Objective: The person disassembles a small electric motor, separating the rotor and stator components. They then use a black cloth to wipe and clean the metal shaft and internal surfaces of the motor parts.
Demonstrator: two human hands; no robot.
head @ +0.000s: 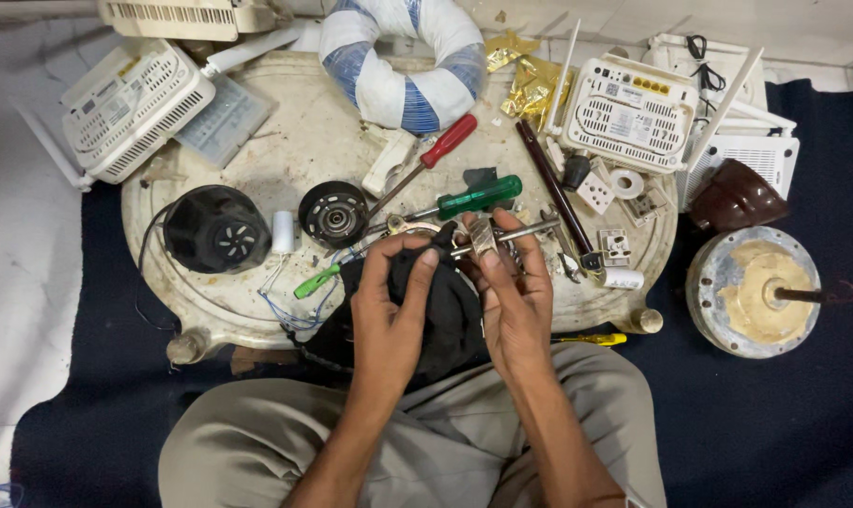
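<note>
Both hands' grip (450, 282) on black motor housing (445, 315), rounded, dark, grimy

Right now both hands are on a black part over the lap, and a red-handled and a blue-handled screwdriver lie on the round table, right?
Not quite. The head view shows the second screwdriver has a green handle, not blue. The red-handled screwdriver, the black part and both hands are as you say.

Even, soft overhead light, fairly bright; shadows faint, short. Slight glare on white floor (12, 235) at left. Centre sharp, wide-angle bend at edges, corners a bit soft. Dark mat (784, 414) loses detail.
</note>
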